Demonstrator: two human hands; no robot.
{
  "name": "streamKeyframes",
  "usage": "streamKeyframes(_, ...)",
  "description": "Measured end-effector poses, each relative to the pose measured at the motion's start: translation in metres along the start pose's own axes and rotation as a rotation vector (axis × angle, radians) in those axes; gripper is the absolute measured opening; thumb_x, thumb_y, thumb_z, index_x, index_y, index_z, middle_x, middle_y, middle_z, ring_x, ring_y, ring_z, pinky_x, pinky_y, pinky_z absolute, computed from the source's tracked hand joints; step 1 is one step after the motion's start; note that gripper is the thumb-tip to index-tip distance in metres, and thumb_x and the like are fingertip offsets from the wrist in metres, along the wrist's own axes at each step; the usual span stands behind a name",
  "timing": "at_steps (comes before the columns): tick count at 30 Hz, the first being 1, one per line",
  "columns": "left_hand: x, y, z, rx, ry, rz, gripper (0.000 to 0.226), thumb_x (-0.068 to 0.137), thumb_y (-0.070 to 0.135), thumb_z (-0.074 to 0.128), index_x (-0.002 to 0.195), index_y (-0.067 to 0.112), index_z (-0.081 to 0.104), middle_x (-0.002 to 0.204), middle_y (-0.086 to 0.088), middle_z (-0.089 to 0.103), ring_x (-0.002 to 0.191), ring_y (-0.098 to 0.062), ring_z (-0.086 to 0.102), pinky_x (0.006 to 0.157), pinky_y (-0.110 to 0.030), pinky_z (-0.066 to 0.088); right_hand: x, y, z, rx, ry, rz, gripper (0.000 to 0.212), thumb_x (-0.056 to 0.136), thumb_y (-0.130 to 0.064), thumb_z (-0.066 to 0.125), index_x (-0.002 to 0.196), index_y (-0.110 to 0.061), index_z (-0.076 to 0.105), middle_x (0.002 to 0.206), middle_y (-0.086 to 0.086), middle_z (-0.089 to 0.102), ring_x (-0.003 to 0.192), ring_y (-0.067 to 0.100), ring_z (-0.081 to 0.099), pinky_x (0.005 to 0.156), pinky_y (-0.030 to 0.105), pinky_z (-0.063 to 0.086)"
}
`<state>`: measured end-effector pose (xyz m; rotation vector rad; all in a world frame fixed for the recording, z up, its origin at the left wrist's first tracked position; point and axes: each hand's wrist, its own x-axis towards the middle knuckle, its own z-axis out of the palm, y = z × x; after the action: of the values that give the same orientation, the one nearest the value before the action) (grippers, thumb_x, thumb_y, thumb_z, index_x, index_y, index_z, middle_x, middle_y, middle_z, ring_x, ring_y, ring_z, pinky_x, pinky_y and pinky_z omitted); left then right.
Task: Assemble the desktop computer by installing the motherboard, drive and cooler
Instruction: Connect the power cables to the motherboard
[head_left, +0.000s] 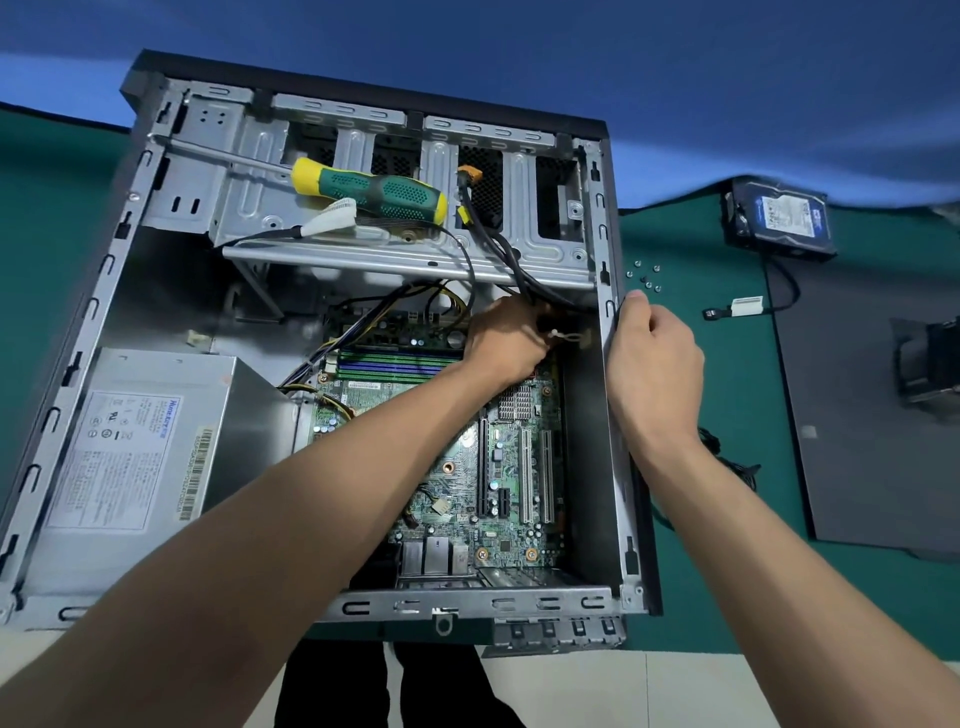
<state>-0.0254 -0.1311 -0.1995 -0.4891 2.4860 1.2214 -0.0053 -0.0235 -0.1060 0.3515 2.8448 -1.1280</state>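
Open grey steel computer case lying on the green counter; green motherboard seated inside it. My left grip reaches into the far right corner of the case, fingers curled on a black cable bundle. My right grip curls over the case's right wall. Green-and-yellow screwdriver rests on the drive cage. Black hard drive lies on the counter, far right, with small silver screws near it.
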Motion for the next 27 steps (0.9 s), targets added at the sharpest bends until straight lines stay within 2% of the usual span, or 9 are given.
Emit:
streamKeyframes(2,0.000,-0.002,0.001,-0.008,0.006,0.011,0.041,0.098,0.008,0.042,0.057,0.015,0.035,0.060,-0.002,0.043,0.057,-0.019,0.047,0.071,-0.030,0.052,0.000,0.000,0.000,-0.002,-0.004,0.001,0.045,0.099,-0.035,0.031,0.058,-0.018,0.029,0.058,-0.004,0.039,0.054,0.013,0.035,0.050,0.032,0.026)
streamKeyframes(5,0.000,-0.002,-0.001,0.046,0.004,0.025,0.023,0.095,0.013,0.047,0.083,-0.001,0.061,0.078,-0.003,0.049,0.066,-0.017,0.045,0.070,-0.024,0.039,0.000,-0.001,0.000,0.000,-0.005,0.005,0.045,0.099,-0.035,0.031,0.057,-0.018,0.028,0.058,-0.003,0.039,0.054,0.013,0.035,0.050,0.033,0.025)
streamKeyframes(7,-0.001,-0.003,-0.004,0.066,0.005,0.050,0.023,0.093,0.015,0.050,0.102,0.000,0.065,0.082,-0.001,0.048,0.073,-0.017,0.044,0.074,-0.023,0.038,0.000,-0.001,0.000,0.003,-0.006,0.010,0.045,0.099,-0.035,0.031,0.057,-0.018,0.028,0.058,-0.004,0.038,0.054,0.014,0.034,0.050,0.033,0.025)
streamKeyframes(10,-0.003,0.002,-0.002,-0.021,-0.035,0.027,0.028,0.097,0.014,0.044,0.080,0.000,0.061,0.058,0.000,0.042,0.054,-0.017,0.046,0.075,-0.033,0.054,0.000,-0.001,0.000,0.002,-0.005,0.011,0.045,0.098,-0.035,0.031,0.057,-0.018,0.028,0.057,-0.004,0.038,0.053,0.014,0.034,0.050,0.033,0.025)
streamKeyframes(14,-0.004,0.005,-0.002,0.086,0.022,0.077,0.039,0.092,0.020,0.053,0.053,0.018,0.045,0.051,0.003,0.041,0.056,-0.021,0.050,0.070,-0.025,0.045,0.000,-0.001,0.001,-0.006,-0.005,0.005,0.045,0.099,-0.035,0.031,0.057,-0.017,0.028,0.057,-0.004,0.039,0.053,0.014,0.034,0.050,0.033,0.025)
streamKeyframes(16,-0.006,0.005,0.000,0.099,0.031,0.096,0.032,0.091,0.016,0.052,0.059,0.010,0.050,0.059,-0.003,0.051,0.069,-0.026,0.058,0.074,-0.027,0.041,0.001,-0.001,0.001,-0.007,-0.006,0.007,0.045,0.099,-0.035,0.031,0.058,-0.017,0.029,0.058,-0.003,0.039,0.054,0.014,0.034,0.050,0.033,0.026)
streamKeyframes(19,-0.003,0.003,-0.002,0.047,0.062,0.107,0.016,0.087,0.014,0.054,0.092,0.005,0.066,0.092,-0.013,0.065,0.087,-0.029,0.058,0.070,-0.027,0.039,0.001,0.000,0.001,-0.014,-0.008,0.008,0.044,0.098,-0.035,0.030,0.058,-0.018,0.030,0.059,-0.003,0.041,0.055,0.014,0.036,0.051,0.033,0.027)
streamKeyframes(22,0.001,-0.002,0.003,0.075,0.080,0.169,0.023,0.091,0.021,0.054,0.094,0.001,0.066,0.079,-0.015,0.066,0.065,-0.025,0.058,0.060,-0.025,0.046,0.001,0.000,0.001,-0.014,-0.008,0.007,0.044,0.098,-0.035,0.030,0.058,-0.017,0.030,0.059,-0.002,0.042,0.055,0.014,0.036,0.051,0.032,0.028)
streamKeyframes(27,0.003,-0.005,0.008,0.105,0.106,0.154,0.018,0.091,0.012,0.054,0.086,0.000,0.067,0.052,-0.002,0.051,0.040,-0.008,0.041,0.040,-0.014,0.038,0.001,-0.001,0.000,-0.010,-0.008,0.007,0.044,0.098,-0.034,0.030,0.058,-0.017,0.030,0.058,-0.002,0.041,0.054,0.014,0.036,0.050,0.032,0.027)
